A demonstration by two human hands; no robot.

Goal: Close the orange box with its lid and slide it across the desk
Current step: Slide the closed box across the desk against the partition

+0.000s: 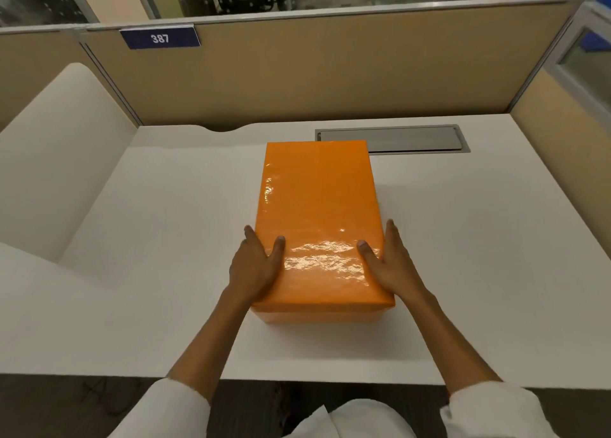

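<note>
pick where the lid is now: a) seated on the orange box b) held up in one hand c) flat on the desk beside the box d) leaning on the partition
a: the lid covers the orange box, with the left hand and right hand against its near corners, thumbs on top.

A single wide-angle head camera looked forward and steeply down from above the near edge of the surface point(165, 272), close to it, facing the partition point(297, 83) at its far side.
</note>
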